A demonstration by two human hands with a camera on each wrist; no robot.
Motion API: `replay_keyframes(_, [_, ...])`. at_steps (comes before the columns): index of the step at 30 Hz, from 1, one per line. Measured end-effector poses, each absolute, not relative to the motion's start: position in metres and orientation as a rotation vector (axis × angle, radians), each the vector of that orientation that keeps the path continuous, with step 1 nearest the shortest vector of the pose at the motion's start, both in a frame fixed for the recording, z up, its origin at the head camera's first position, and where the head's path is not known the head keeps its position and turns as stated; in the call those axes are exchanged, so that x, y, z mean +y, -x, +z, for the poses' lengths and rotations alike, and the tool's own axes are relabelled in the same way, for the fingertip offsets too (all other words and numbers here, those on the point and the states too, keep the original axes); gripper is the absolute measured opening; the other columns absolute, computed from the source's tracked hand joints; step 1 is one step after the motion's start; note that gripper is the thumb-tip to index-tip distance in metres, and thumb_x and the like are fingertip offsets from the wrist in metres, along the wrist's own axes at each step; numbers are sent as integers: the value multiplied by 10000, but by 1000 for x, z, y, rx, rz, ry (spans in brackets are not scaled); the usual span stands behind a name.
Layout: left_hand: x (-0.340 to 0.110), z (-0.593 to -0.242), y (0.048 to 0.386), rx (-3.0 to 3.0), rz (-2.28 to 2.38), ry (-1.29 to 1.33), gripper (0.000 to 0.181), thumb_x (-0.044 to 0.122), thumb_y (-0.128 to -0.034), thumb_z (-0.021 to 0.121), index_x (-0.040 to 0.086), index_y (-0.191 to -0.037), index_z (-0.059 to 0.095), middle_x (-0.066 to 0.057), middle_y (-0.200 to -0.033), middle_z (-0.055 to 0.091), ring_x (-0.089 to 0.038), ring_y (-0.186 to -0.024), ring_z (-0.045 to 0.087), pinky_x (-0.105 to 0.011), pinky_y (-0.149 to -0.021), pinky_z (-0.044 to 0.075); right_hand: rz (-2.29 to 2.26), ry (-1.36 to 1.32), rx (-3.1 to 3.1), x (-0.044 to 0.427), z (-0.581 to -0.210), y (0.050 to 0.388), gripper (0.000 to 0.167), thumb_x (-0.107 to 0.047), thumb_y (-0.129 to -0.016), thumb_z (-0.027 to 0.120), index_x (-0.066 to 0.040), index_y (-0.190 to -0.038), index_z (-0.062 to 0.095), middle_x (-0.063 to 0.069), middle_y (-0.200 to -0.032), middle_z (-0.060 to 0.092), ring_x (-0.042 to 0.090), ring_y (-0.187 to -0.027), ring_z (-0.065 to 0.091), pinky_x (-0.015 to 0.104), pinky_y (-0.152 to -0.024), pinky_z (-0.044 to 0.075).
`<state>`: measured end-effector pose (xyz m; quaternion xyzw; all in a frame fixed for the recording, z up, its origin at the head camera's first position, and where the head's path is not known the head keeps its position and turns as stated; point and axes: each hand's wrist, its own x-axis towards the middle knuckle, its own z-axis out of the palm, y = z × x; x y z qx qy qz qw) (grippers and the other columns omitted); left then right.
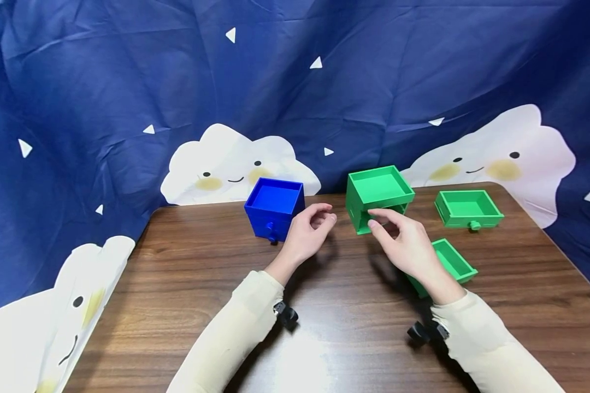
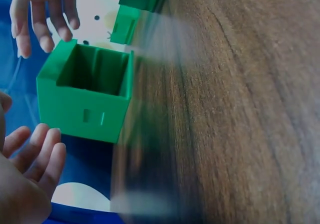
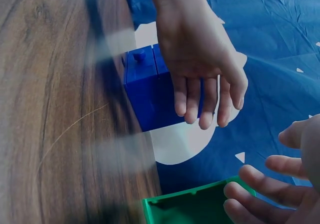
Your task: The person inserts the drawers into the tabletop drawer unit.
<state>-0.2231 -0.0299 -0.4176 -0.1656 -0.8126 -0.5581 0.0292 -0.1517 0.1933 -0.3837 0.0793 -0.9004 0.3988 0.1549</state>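
Observation:
A green box [image 1: 356, 210] with a tray-like top and an empty front opening stands at the table's back edge; its hollow inside shows in the left wrist view [image 2: 85, 111]. My right hand [image 1: 410, 245] hovers in front of its opening, fingers loosely bent and holding nothing; whether a fingertip touches the box, I cannot tell. My left hand [image 1: 307, 232] hangs between the two boxes with relaxed fingers [image 2: 45, 151], apart from the green box. Left of it stands a blue box [image 1: 275, 210] with a knobbed front, also seen in the right wrist view [image 3: 155, 99].
A green drawer [image 1: 469, 207] with a round knob lies at the back right. Another green drawer [image 1: 454, 262] lies nearer, partly hidden by my right hand and wrist. Behind the wooden table [image 1: 187, 278] hangs a blue curtain [image 1: 275, 82] with clouds and white triangles.

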Motion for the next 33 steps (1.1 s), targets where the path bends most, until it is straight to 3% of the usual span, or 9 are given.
replay_keyframes(9, [-24,-418,229,-2520,-1703,490,342,283,-1022,693,90,-1301,739,-87,-1113,788,-160,-933,719,-241,-851,566,1117,-219,-2604,201,-385,141,331,-238,-1080,665,-90,-1369,730,122,-1104,790,164,-859,668,251,-754,523])
replay_keyframes(23, [-15,-421,244,-2523,-1687,496,373,290,-1027,697,91,-1342,724,-86,-1120,775,-127,-937,688,-229,-854,544,1088,-203,-2593,217,-389,132,308,-244,-1080,667,-112,-1347,741,86,-1056,783,-9,-798,610,130,-729,472])
replay_keyframes(33, [-12,-425,253,-2529,-1668,520,403,301,-1035,700,97,-1383,702,-81,-1123,771,-139,-953,677,-228,-849,527,1082,-212,-2552,229,-391,123,302,-193,-1061,696,-88,-1340,742,105,-1054,791,-150,-899,567,77,-787,459])
